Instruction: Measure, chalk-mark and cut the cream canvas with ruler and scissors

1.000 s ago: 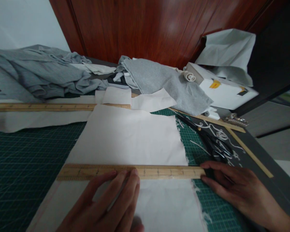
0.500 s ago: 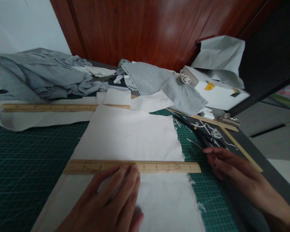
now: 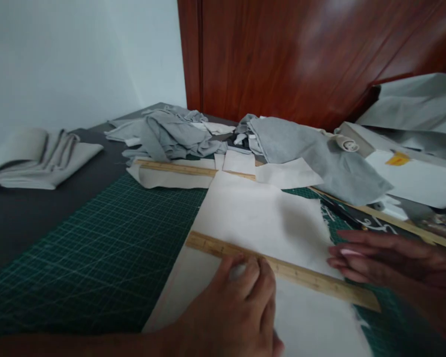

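Dark table (image 3: 29, 213) w/ green cutting mat (image 3: 107, 248), folded cloth (image 3: 33, 158).

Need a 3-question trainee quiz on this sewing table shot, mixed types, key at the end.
1. True or false: the left hand presses on the wooden ruler.
2. What lies under that ruler: A) grey cloth, B) white fabric, C) paper box?
3. What colour is the cutting mat?

Key:
1. True.
2. B.
3. Green. The right hand hovers by the ruler's right end; contact is unclear.
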`<action>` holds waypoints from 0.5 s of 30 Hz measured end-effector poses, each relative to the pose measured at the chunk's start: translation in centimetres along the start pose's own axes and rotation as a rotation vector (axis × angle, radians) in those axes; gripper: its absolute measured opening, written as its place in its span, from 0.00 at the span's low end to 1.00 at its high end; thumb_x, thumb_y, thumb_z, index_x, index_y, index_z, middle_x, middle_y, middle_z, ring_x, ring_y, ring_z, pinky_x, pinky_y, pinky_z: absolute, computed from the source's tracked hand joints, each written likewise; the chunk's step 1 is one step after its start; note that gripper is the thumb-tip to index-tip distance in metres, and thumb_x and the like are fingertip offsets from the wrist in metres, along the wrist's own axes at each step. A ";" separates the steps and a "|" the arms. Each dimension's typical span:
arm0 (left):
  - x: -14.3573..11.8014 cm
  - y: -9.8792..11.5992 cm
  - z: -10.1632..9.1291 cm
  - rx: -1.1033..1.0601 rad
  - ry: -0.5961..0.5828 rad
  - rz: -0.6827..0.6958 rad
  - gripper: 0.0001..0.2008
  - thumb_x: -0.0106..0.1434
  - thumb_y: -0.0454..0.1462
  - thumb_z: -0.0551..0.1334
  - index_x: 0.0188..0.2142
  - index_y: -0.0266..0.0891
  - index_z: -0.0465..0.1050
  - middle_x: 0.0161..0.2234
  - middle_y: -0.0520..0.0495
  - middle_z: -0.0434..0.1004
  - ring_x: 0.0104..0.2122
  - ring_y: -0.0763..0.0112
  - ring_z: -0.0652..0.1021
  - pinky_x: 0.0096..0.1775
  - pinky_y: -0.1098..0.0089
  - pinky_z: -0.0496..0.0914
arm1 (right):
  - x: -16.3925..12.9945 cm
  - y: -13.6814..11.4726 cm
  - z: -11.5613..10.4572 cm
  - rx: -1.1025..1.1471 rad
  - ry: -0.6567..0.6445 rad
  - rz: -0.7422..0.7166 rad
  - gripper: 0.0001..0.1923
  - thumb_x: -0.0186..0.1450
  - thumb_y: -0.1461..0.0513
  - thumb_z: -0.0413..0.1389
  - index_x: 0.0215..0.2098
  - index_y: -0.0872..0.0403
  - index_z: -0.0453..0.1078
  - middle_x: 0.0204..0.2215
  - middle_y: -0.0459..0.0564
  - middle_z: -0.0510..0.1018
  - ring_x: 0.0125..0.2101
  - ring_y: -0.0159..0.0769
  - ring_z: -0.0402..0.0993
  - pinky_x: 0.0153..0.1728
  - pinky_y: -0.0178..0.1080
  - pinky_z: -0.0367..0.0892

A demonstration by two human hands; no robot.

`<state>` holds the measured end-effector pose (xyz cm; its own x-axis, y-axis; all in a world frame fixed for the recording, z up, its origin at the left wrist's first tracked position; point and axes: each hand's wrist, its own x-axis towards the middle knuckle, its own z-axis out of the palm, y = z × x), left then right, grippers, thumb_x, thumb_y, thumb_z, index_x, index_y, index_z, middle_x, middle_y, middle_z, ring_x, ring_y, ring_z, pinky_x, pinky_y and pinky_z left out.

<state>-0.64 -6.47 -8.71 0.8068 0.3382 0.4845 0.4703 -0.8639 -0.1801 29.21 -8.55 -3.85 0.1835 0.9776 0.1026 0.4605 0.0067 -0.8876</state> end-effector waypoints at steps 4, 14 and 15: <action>-0.3 0.1 0.7 0.016 0.017 -0.012 0.20 0.75 0.46 0.60 0.51 0.31 0.80 0.55 0.35 0.80 0.52 0.52 0.74 0.51 0.53 0.66 | 3.4 -4.9 6.0 0.267 -0.102 0.104 0.21 0.49 0.50 0.81 0.34 0.51 0.85 0.30 0.53 0.90 0.28 0.42 0.90 0.31 0.30 0.84; -0.5 0.2 1.4 0.080 0.018 -0.041 0.17 0.78 0.39 0.55 0.54 0.33 0.79 0.54 0.39 0.79 0.55 0.55 0.73 0.50 0.54 0.67 | 7.9 -8.1 15.8 0.065 -0.738 -0.136 0.06 0.72 0.63 0.60 0.38 0.54 0.80 0.22 0.41 0.77 0.23 0.29 0.77 0.23 0.29 0.70; -0.5 0.2 1.5 0.087 0.037 -0.048 0.16 0.79 0.39 0.55 0.54 0.33 0.79 0.53 0.40 0.80 0.54 0.56 0.73 0.49 0.54 0.68 | 8.2 -8.0 16.5 0.031 -0.761 -0.195 0.07 0.73 0.63 0.59 0.39 0.54 0.80 0.22 0.42 0.77 0.24 0.30 0.77 0.25 0.31 0.70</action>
<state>-0.43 -6.28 -10.28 0.7695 0.3626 0.5257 0.5385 -0.8110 -0.2289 12.68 2.87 -3.28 -0.5489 0.8331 -0.0682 0.3970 0.1881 -0.8983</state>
